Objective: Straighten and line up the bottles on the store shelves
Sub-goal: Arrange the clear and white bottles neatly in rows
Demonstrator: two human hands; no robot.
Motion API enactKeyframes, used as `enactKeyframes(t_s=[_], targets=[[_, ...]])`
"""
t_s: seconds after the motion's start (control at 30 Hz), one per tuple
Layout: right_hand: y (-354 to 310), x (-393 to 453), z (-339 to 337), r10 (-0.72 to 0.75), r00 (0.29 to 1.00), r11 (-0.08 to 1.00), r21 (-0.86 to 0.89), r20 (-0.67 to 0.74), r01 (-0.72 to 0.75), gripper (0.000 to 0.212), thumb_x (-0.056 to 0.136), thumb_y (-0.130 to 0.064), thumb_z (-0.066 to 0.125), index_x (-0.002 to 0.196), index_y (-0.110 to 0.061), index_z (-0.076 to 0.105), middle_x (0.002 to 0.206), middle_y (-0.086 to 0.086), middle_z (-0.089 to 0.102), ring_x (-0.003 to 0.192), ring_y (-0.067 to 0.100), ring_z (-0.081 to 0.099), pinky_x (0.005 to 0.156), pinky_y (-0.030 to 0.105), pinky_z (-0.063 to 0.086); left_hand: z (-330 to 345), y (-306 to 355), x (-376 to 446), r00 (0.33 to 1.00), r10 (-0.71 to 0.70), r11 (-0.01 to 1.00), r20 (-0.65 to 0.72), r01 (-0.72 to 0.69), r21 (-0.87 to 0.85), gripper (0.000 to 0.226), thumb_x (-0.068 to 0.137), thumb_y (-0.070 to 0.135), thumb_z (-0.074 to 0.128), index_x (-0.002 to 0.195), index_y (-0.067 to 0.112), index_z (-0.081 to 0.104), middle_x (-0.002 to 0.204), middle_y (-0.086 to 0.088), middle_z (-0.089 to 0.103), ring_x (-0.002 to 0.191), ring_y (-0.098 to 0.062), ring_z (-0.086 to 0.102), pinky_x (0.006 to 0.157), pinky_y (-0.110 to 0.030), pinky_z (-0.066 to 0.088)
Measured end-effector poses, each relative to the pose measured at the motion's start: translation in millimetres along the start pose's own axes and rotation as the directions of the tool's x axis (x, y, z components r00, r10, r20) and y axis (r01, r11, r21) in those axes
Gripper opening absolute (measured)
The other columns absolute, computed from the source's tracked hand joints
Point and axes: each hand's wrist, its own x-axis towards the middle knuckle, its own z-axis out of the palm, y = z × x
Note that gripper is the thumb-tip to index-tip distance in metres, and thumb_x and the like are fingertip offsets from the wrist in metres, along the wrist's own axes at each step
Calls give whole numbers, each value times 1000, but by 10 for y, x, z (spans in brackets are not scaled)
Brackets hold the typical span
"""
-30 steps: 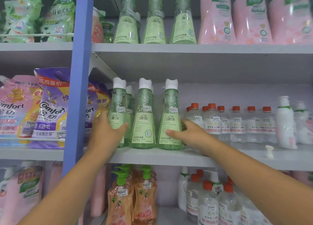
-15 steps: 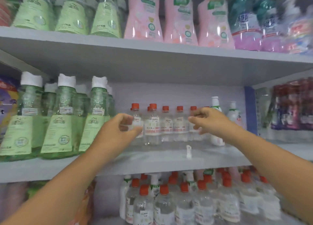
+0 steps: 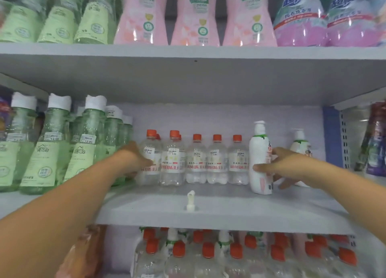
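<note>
Hands flank clear bottles [image 3: 194, 162]: left hand [image 3: 136, 158] gripping, right hand [image 3: 286, 166] holding white bottle [image 3: 260, 158].

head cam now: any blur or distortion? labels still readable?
Head view: top-left green bottles smeared by motion blur; wide-angle bends the shelf edge; clear bottles mid-frame sharpest, label print soft; lower shelf bottles blurry; lighting flat, no harsh glare.
</note>
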Motion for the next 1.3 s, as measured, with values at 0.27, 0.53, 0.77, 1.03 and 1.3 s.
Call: enactKeyframes(t_s=[0.27,0.53,0.77,1.03,1.3], targets=[[-53,36,106,-122,992,992,12,33,122,34,84,-43,80,104,-35,54,106,-2,69,95,23,70,74,46,65,45,33,43,984,13,993,-175,7,116,64,89,42,75,140,11,50,125,-8,63,99,-28,68,83,-35,56],[-172,-11,81,-182,962,983,65,202,173,58,85,-49,77,130,-21,55,115,3,70,98,22,74,82,39,64,535,1308,-497,914,350,898,206,-265,-351,75,67,76,76,121,29,54,113,6,70,87,-17,77,86,-39,62],[452,471,-907,34,959,984,-159,-282,-82,46,93,-40,71,114,-1,61,113,16,68,96,32,69,82,44,62,950,1482,-429,860,423,825,284,-236,-514,37,86,32,82,118,25,65,101,4,79,87,-15,78,80,-41,65],[901,984,-865,143,979,989,-23,-143,-148,71,80,-46,84,127,-7,48,119,8,62,113,32,63,94,49,56,942,1375,-359,835,480,796,269,-285,-534,32,87,36,79,116,30,66,100,8,79,87,-14,78,73,-32,63],[808,728,-744,151,985,989,10,-86,-151,50,82,-41,82,118,-11,65,105,10,74,96,27,70,89,47,60,894,1440,-535,862,409,854,299,-246,-458,44,86,39,79,126,28,62,104,5,79,90,-17,78,84,-42,63]])
